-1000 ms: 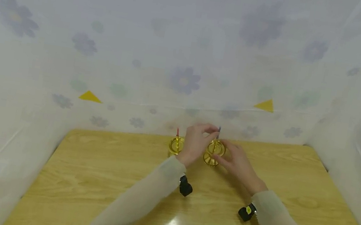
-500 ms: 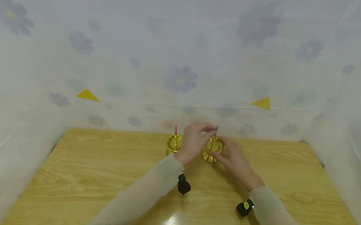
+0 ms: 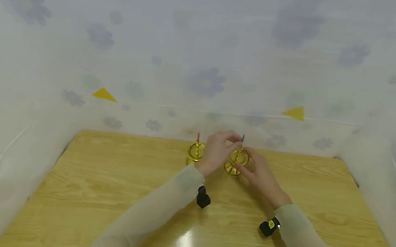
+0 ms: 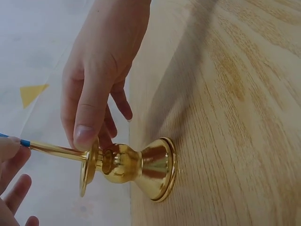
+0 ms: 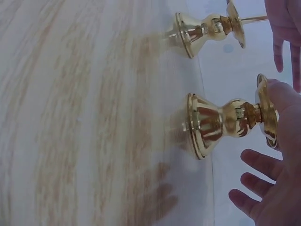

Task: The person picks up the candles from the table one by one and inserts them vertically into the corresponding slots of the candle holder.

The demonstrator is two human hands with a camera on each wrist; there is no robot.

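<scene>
Left hand (image 3: 216, 152) hides part of the right candlestick (image 3: 235, 164).

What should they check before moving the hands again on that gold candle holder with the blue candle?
1. Gold candle holder stands flat on the table: ok, its base sits on the wood.
2. Right hand steadies the holder: ok, its thumb presses on the drip plate.
3. Left hand has the blue candle: ok, fingertips pinch it near the top.
4. Candle pushed fully down: cannot tell, the seat is hidden by fingers.
5. Second holder with the red candle is out of the way: ok, it stands apart, beside the left hand.
</scene>
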